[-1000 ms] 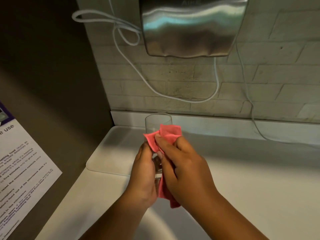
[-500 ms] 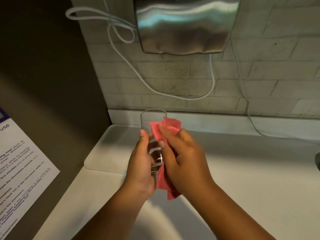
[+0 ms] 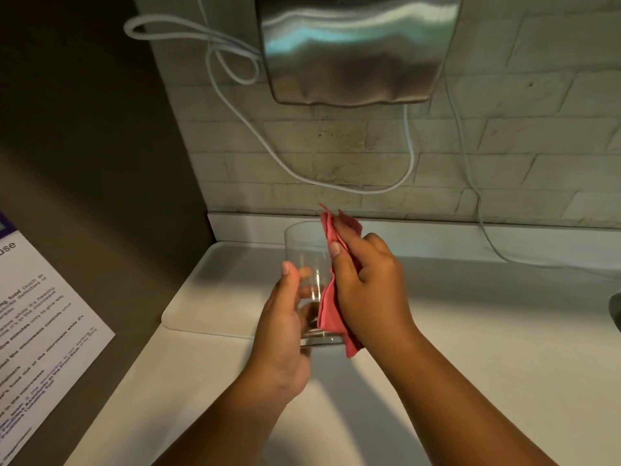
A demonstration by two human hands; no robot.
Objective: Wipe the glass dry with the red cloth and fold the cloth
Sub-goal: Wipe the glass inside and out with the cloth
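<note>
A clear drinking glass (image 3: 304, 250) is held upright above the white counter. My left hand (image 3: 285, 327) grips its lower part from the left, thumb up along the side. My right hand (image 3: 366, 284) presses the red cloth (image 3: 331, 311) flat against the glass's right side. The cloth runs from above the rim down past the base, where a corner hangs loose. Part of the glass is hidden behind the cloth and fingers.
A steel hand dryer (image 3: 356, 48) hangs on the brick wall with white cables (image 3: 302, 176) looping below it. A white tray (image 3: 215, 290) lies on the counter under the glass. A printed notice (image 3: 37, 334) is on the dark left wall. A sink edge (image 3: 615, 311) shows far right.
The cloth has shifted from the front of the glass to its right side, uncovering more of the glass. My left thumb has lifted along the glass. The view has moved slightly.
</note>
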